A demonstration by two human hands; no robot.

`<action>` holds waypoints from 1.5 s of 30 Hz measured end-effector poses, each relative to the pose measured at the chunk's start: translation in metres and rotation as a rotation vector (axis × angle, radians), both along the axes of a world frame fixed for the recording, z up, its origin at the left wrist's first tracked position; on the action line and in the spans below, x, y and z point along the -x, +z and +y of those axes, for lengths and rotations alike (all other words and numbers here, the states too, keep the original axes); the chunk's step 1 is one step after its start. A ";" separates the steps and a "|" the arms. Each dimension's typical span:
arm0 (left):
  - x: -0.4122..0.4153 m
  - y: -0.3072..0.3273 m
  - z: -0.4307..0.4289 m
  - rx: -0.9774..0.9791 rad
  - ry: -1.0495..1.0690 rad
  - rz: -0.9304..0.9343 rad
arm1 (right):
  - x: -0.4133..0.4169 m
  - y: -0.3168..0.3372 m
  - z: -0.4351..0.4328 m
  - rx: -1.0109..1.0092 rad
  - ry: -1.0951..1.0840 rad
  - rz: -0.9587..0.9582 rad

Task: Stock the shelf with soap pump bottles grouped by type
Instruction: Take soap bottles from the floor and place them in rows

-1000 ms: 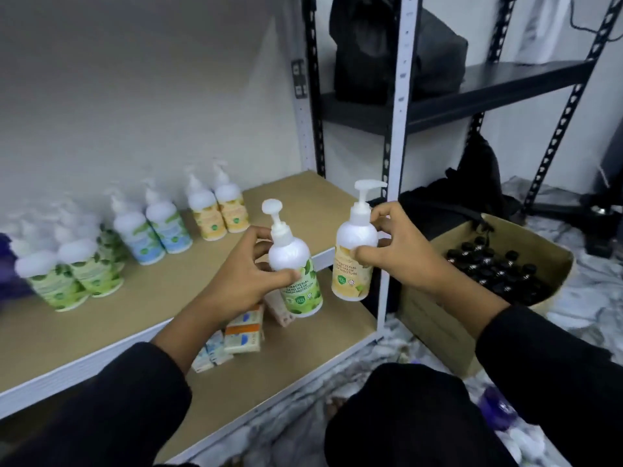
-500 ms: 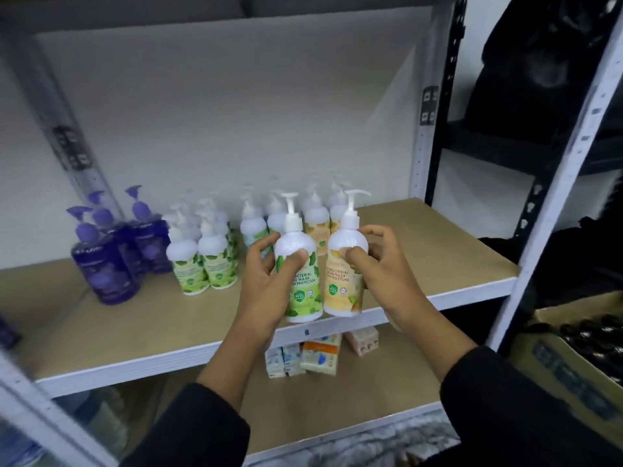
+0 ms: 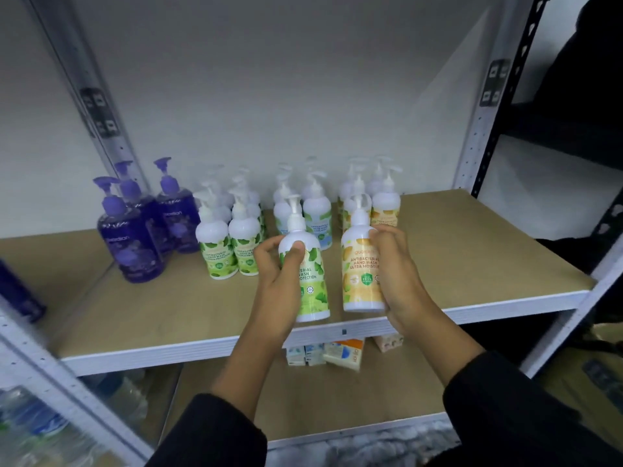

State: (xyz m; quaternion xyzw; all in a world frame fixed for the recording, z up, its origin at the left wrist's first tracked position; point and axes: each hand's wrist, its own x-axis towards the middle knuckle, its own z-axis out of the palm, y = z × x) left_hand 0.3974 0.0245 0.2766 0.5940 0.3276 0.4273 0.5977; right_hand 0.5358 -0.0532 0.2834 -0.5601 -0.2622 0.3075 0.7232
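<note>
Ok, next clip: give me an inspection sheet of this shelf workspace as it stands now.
Surface: brown shelf board, bare on its right part.
Job's things: green-label bottle and orange-label bottle held upright near the front edge; behind them, left to right, stand purple bottles, green group, blue-label group, orange group.
Clutter: small boxes on the lower shelf; dark blue item at the left edge, cut off.
Hands: left hand grips the green-label bottle; right hand grips the orange-label bottle.
Cables: nothing seen.
Surroundings: white wall behind; black rack to the right; blurred plastic bottles lower left.
</note>
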 end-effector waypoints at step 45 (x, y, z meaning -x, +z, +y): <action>-0.061 -0.023 0.013 -0.136 0.077 0.108 | -0.067 -0.064 0.023 0.109 -0.118 -0.611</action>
